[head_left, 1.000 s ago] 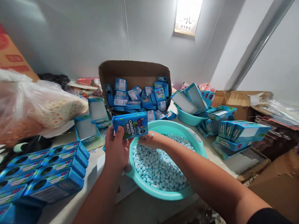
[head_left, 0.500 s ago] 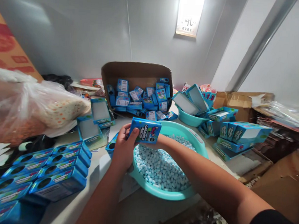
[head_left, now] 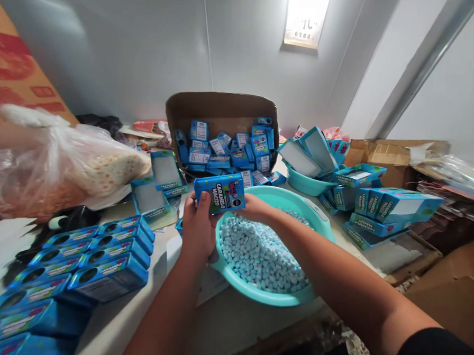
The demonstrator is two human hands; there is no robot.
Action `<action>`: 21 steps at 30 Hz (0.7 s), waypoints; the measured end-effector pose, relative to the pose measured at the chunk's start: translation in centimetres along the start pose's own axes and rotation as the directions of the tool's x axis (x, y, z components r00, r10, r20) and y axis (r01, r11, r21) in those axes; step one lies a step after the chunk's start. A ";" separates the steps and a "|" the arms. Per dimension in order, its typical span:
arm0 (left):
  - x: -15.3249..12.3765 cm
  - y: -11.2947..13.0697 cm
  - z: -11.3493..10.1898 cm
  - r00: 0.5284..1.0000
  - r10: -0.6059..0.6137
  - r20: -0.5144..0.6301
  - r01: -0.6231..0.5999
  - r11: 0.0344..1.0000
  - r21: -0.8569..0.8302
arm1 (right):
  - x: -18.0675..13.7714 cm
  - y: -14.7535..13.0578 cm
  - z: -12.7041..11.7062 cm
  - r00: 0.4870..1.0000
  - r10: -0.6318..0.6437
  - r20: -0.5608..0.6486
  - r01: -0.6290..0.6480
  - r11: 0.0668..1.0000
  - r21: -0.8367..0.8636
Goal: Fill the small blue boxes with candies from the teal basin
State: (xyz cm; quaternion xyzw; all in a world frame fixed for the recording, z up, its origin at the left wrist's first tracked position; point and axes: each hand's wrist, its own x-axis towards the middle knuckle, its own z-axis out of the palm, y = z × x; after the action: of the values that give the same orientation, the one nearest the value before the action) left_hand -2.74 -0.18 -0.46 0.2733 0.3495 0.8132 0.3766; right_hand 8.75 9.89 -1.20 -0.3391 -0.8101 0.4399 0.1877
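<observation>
My left hand (head_left: 199, 226) grips a blue candy box (head_left: 220, 193) printed "CARAMELO MACIZO", its thumb across the front and its fingers mostly out of sight. At the box's right end is my right hand (head_left: 255, 207); its fingers are hidden behind the box, so their grip does not show. Below both hands stands a turquoise basin (head_left: 325, 224) heaped with small pale-blue candies (head_left: 260, 253). Part of another blue box (head_left: 179, 226) shows just behind my left hand.
Rows of blue boxes (head_left: 110, 277) with dark oval windows stand at left. A brown carton (head_left: 220, 108) of similar boxes lies behind the basin. Display trays (head_left: 398, 204) are stacked at right, others fill a smaller basin (head_left: 308, 185). Clear plastic bags (head_left: 98, 165) sit at left.
The held box has shifted slightly left and up in view. My right hand, earlier largely behind the box, now shows more at its right end. The whole view has shifted a little.
</observation>
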 end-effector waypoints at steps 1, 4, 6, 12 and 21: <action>0.1 -0.1 -0.1 1.000 -0.003 -0.017 0.003 1.000 -0.014 | -0.1 -0.3 -0.1 1.000 -0.017 -0.003 0.017 0.999 0.051; 0.2 -0.2 -0.2 0.999 -0.013 -0.029 0.011 0.999 -0.038 | -0.4 -1.2 -0.3 0.987 -0.160 -0.004 0.156 0.952 0.263; 0.1 -0.3 -0.2 1.000 -0.004 -0.020 0.004 1.000 -0.023 | -0.7 -1.6 -0.3 0.975 -0.223 0.008 0.203 0.903 0.379; 0.4 2.0 -0.8 0.989 -0.085 0.121 0.047 0.957 0.285 | -1.4 -2.0 0.2 0.986 -0.142 -0.086 0.166 0.850 0.499; -0.4 8.7 -7.3 0.963 0.238 0.123 -0.227 0.484 0.845 | -1.6 -4.1 0.9 0.941 -0.081 -0.329 0.228 0.870 0.437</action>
State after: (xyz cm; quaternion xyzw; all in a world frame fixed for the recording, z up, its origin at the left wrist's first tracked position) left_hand -11.33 -7.25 1.81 0.4625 0.6643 0.5818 0.0788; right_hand 7.75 6.65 1.80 -0.2797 -0.6662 0.5493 0.4198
